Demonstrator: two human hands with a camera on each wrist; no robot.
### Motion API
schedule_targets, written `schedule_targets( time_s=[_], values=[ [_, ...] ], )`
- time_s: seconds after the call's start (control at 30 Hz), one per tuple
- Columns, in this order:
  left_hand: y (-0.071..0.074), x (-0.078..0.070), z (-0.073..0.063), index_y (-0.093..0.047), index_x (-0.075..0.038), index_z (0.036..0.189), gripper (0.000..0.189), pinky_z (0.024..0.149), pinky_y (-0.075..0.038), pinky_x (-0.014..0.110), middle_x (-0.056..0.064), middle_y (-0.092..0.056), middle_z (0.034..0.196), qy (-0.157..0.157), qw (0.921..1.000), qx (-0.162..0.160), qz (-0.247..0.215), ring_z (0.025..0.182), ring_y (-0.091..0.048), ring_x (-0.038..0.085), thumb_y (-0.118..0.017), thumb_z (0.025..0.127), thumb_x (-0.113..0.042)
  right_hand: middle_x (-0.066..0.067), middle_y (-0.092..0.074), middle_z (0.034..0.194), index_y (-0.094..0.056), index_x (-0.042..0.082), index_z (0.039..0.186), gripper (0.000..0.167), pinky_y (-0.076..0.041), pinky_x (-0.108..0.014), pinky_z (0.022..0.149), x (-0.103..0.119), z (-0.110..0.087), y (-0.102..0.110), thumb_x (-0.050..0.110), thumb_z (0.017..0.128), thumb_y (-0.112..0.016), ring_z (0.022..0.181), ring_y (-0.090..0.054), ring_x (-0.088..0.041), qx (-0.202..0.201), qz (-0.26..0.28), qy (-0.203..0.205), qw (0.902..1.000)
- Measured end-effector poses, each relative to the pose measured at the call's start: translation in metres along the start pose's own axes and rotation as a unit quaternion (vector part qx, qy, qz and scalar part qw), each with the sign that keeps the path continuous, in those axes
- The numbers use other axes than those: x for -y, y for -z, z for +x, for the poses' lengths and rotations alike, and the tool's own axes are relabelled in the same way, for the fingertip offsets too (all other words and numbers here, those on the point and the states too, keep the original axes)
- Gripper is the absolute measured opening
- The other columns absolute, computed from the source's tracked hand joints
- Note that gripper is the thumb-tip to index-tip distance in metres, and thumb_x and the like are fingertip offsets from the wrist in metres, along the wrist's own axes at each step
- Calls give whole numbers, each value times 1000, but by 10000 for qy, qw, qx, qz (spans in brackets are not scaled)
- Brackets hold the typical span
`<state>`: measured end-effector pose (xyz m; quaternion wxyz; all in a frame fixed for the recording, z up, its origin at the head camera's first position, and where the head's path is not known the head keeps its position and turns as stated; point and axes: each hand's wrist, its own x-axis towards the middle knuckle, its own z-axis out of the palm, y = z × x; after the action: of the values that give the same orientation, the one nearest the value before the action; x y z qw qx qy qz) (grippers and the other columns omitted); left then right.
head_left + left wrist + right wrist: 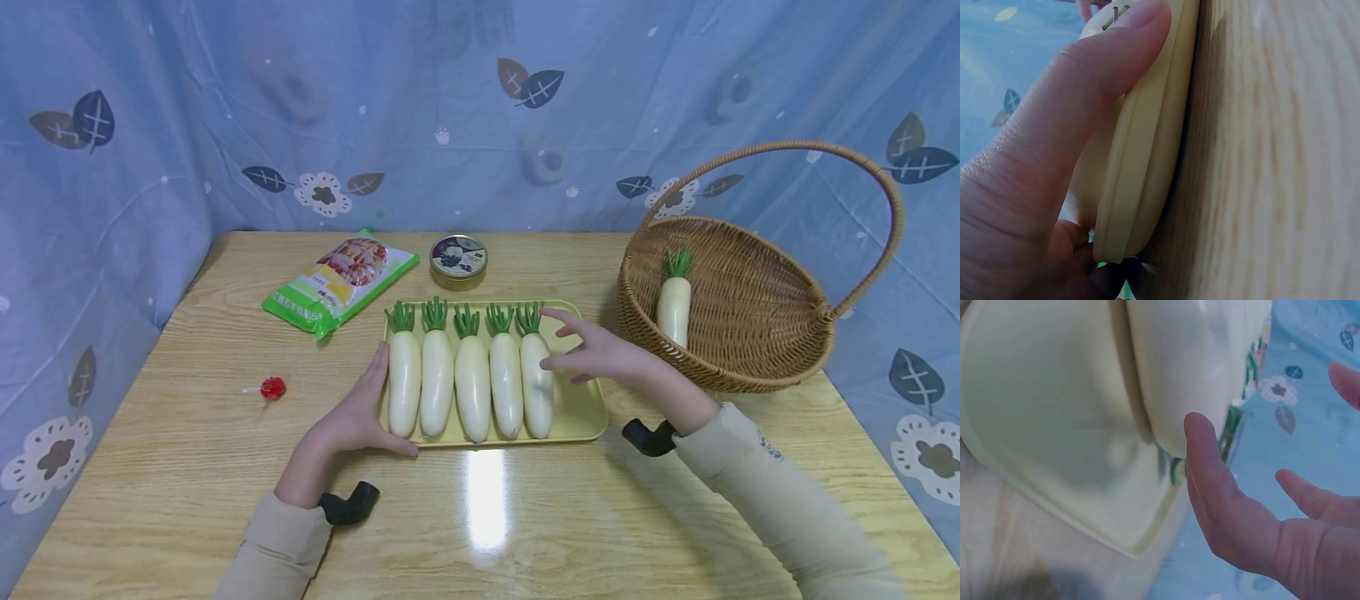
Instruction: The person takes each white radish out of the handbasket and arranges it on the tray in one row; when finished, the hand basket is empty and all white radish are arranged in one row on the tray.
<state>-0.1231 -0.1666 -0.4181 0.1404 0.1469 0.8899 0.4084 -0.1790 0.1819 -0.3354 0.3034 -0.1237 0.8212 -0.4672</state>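
Several white radishes (472,387) with green tops lie side by side on a pale yellow tray (581,408). My left hand (352,421) holds the tray's near left corner, thumb over the rim and fingers along the left side. The left wrist view shows that thumb (1110,56) across the tray edge (1141,156). Over the tray's right part, my right hand (600,350) has its fingers spread, fingertips right at the rightmost radish (537,392). In the right wrist view, one fingertip overlaps that radish (1179,369) and nothing is gripped.
A wicker basket (750,292) with a tall handle stands at the right, one white radish (674,308) inside. Behind the tray are a green-edged food packet (341,279) and a round tin (458,260). A red lollipop (272,387) lies at the left. A blue patterned curtain (442,108) hangs behind.
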Motion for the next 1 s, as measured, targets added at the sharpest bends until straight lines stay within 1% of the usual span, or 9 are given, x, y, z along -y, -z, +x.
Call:
schedule_targets(
  time_s=[0.17,0.33,0.5,0.6,0.73,0.83,1.0],
  values=[
    [0,-1,0,16,-5,144,147,109,-7,49,14,14,150,14,10000,11,-17,137,7,31,-90,46,-40,-29,-18,140,-12,18,148,84,-50,-48,80,9,-9,5,23,84,-67,110,-50,-41,-21,24,139,9999],
    [0,-1,-1,16,-5,144,147,109,-7,49,14,14,150,11,10000,8,-1,137,7,31,-90,47,-40,-24,-20,141,-14,24,148,83,-49,-50,81,17,-19,12,25,84,-67,112,-49,-38,-31,-9,211,9998],
    [1,0,-1,15,-5,144,147,109,-7,49,14,14,150,-12,10000,1,42,137,7,30,-89,47,-40,-23,-23,140,-13,23,148,83,-51,-44,78,24,-29,23,26,85,-66,113,-48,-37,-80,-145,307,9994],
    [0,1,0,15,-5,144,147,109,-8,49,14,14,150,-33,10000,10,71,137,7,30,-89,47,-41,-22,-26,140,-14,23,148,81,-52,-41,77,29,-36,31,26,85,-65,116,-46,-37,-162,-190,288,9993],
    [1,1,1,15,-5,144,147,109,-8,49,15,14,150,-64,10000,4,72,137,7,31,-89,47,-41,-20,-28,139,-14,23,147,78,-50,-44,82,37,-47,43,26,87,-63,118,-44,-37,-266,-222,340,9988],
    [1,0,1,15,-4,143,147,109,-8,49,15,14,150,-84,9999,-6,54,137,7,31,-89,46,-41,-20,-28,140,-13,23,148,76,-49,-44,84,43,-55,52,27,89,-61,118,-44,-37,-304,-385,354,9982],
    [1,1,1,15,-4,143,147,109,-7,49,15,14,150,-88,9999,-8,62,137,7,31,-89,47,-41,-19,-29,140,-14,23,147,69,-47,-45,87,45,-64,70,27,92,-56,119,-42,-38,-288,-471,317,9980]
  ],
)
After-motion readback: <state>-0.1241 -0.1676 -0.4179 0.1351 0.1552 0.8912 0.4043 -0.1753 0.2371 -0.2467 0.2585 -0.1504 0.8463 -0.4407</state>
